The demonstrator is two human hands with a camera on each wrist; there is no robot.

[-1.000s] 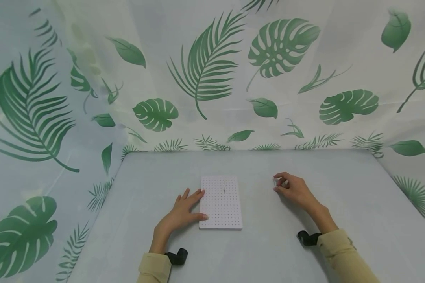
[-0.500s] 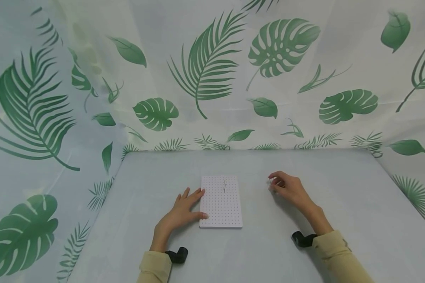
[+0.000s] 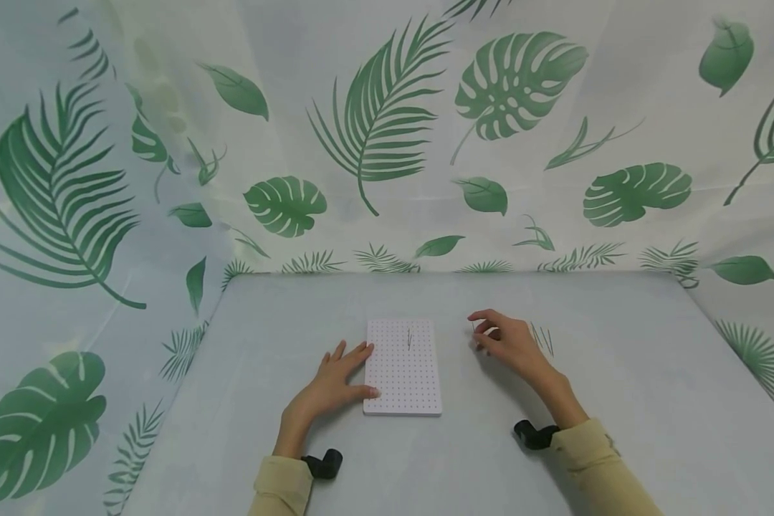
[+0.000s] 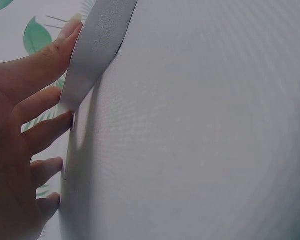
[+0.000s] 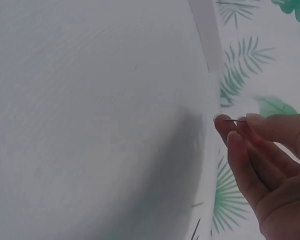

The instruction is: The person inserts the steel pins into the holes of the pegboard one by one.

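A white pegboard (image 3: 401, 383) with a grid of small holes lies flat in the middle of the table. Two thin metal pins (image 3: 409, 339) stick up from its far part. My left hand (image 3: 329, 387) rests at the board's left side, fingers spread, with the thumb and index fingertip touching its edge. To the right of the board, my right hand (image 3: 506, 347) is raised off the table. It pinches a thin metal pin (image 5: 234, 120) between thumb and fingertips. Several loose pins (image 3: 542, 340) lie on the table just beyond the right wrist.
The grey-white table (image 3: 297, 308) runs back to a hanging cloth (image 3: 419, 215) printed with green leaves. More of this cloth hangs at the left and right sides. A black wrist camera (image 3: 323, 464) is worn on the left wrist, another (image 3: 535, 434) on the right.
My right hand has moved left toward the board with the pin, uncovering the loose pins behind it. The left hand and the board have stayed in place.
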